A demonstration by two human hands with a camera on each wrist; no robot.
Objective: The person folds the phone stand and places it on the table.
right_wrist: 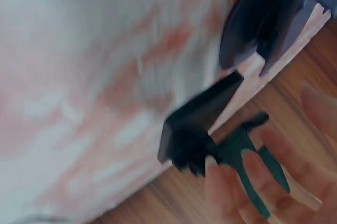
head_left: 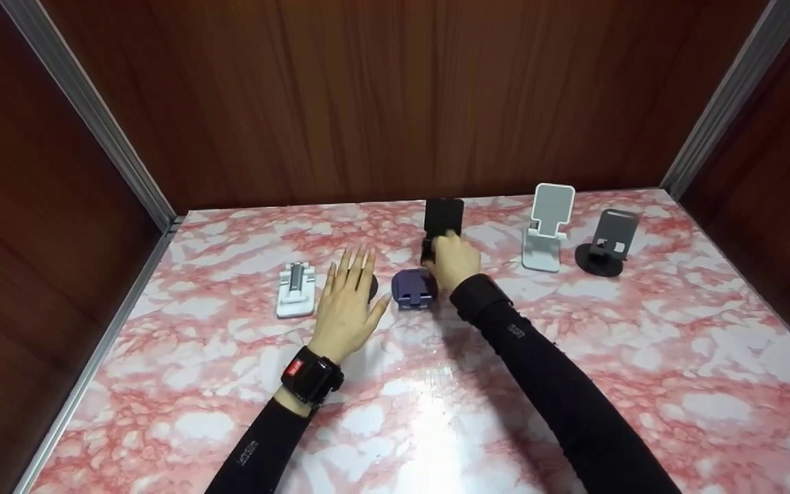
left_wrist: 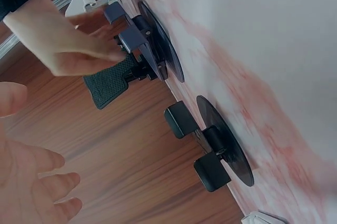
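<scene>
A folded black phone stand with a round base (left_wrist: 226,142) stands on the tabletop. My left hand (head_left: 347,309) is above and beside it with fingers straight, apart from it in the left wrist view. My right hand (head_left: 455,261) is at a black phone stand (head_left: 444,216) whose panel is upright. In the right wrist view, bent fingers (right_wrist: 253,182) overlap that panel and reach its hinge, with the thumb held apart; whether they touch is unclear. Between the hands sits a folded purple phone stand (head_left: 412,288), held by neither.
A folded white phone stand (head_left: 296,289) lies left of my left hand. At the right are an upright white phone stand (head_left: 547,226) and a dark grey one (head_left: 607,243) on a round base. Wooden panels (head_left: 395,103) enclose the marbled table (head_left: 230,384).
</scene>
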